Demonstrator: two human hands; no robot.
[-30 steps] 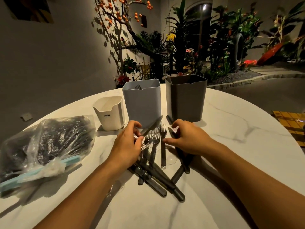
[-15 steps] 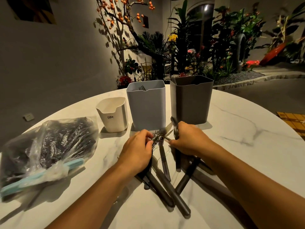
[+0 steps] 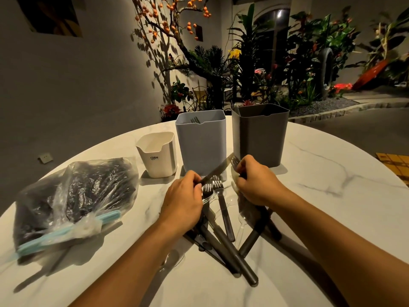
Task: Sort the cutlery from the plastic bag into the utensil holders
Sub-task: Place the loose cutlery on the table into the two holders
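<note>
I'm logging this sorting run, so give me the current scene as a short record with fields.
surface: round marble table
left hand: pinches a knife by its blade
right hand: grips a fork
loose cutlery: dark-handled pile between the hands
holders: white holder, blue-grey holder with forks inside, dark grey holder
plastic bag: lying left, dark contents

Dark-handled cutlery (image 3: 223, 238) (fanned) before holders (image 3: 201, 140)
</note>
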